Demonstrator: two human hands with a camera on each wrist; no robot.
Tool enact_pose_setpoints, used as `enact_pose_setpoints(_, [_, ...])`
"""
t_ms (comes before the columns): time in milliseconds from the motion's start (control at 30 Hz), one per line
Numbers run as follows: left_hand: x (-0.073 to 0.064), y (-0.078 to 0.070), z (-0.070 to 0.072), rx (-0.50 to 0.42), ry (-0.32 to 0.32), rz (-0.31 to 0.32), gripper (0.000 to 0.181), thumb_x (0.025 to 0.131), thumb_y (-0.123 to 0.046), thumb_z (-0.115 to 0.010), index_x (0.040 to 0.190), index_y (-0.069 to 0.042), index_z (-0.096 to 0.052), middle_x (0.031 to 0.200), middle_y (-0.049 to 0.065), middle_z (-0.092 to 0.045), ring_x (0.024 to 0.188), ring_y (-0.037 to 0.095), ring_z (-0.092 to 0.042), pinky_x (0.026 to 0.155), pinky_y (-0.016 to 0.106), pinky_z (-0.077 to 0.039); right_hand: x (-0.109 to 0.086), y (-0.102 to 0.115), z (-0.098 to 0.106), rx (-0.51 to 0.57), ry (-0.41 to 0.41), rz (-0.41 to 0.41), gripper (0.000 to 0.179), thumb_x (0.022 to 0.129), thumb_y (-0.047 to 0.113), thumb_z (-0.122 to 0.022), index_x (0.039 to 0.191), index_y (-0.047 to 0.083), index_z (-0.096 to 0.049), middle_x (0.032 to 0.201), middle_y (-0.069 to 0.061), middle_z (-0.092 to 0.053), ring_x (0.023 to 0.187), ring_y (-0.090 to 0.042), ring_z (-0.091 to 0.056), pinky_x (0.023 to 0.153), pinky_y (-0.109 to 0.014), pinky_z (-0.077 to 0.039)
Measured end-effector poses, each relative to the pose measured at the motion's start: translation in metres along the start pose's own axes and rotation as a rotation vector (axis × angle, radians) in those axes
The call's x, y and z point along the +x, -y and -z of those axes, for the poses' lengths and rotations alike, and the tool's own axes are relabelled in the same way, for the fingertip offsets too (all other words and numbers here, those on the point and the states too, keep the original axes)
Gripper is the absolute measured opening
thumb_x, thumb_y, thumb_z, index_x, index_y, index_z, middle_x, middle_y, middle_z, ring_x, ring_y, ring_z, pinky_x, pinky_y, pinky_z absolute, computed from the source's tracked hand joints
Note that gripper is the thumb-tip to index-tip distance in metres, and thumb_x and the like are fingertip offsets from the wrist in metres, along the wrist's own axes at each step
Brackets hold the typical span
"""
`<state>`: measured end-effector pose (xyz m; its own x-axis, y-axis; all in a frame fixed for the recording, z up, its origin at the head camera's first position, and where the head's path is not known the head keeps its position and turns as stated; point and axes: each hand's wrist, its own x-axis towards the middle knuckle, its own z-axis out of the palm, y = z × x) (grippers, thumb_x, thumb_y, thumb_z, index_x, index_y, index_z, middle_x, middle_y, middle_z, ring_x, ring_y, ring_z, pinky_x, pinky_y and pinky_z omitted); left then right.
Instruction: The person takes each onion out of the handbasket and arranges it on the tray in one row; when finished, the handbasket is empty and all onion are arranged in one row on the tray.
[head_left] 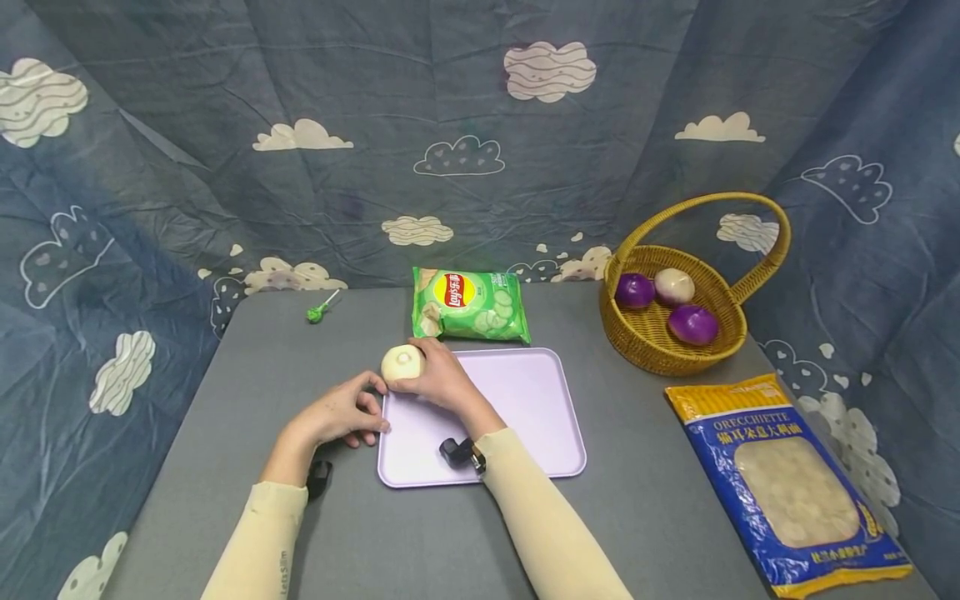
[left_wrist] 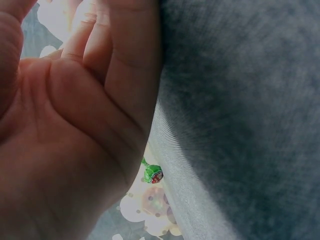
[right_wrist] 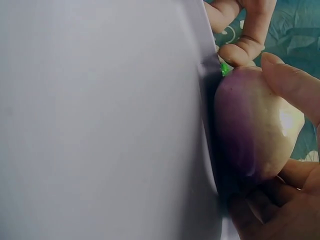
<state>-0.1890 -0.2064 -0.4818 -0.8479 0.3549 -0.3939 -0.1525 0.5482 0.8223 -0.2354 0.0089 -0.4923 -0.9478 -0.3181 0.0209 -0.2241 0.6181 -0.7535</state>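
While R grip [head_left: 442, 379] holds 1 turnip [head_left: 401, 364] — bskt [head_left: 651, 352] has 3 more.

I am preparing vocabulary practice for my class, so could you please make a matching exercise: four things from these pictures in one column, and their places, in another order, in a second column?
Things
1. green-wrapped lollipop
2. purple-and-white turnip
3. orecchiette bag
4. Lay's bag

Places
A. just beyond the far edge of the lilac tray
B. held by the right hand
C. far left of the table
D. right side of the table

Pairs: 1-C, 2-B, 3-D, 4-A
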Motion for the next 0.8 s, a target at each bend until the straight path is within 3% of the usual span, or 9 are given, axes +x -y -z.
enact_pose_setpoints(800, [-0.0043, -0.0055, -0.0014, -0.009, 0.003, -0.007, 0.054, 0.089, -0.01, -0.084, 0.127, -0.005, -0.046, 0.085, 0.002, -0.071, 0.064, 0.013, -0.07, 0.052, 0.031, -0.053, -0.0061, 0.0009, 0.006, 0.052, 0.014, -0.026, 0.094, 0.079, 0.041, -0.093, 0.155, 0.006, -0.049, 0.156, -0.014, -0.054, 0.142, -0.034, -0.055, 0.12, -0.05, -0.042])
